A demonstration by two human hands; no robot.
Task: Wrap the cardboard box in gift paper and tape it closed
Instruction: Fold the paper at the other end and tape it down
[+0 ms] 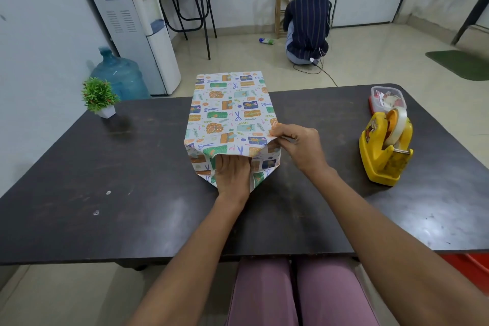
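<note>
Wrapped box (227, 111) mid-table (105, 167); plant (99, 95) far left; tape dispenser (385, 148) right, container (387, 99) behind it

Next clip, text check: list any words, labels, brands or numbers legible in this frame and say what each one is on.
No text can be read in this frame.
Yellow tape dispenser: a picture sticker on its side, too blurred to read.
Water dispenser: a blue panel and a small yellow sticker, both too small to read.
Gift paper: printed pictures of presents, scissors and sprigs only, no lettering.
Bottle on the floor: label too small to read.
</note>
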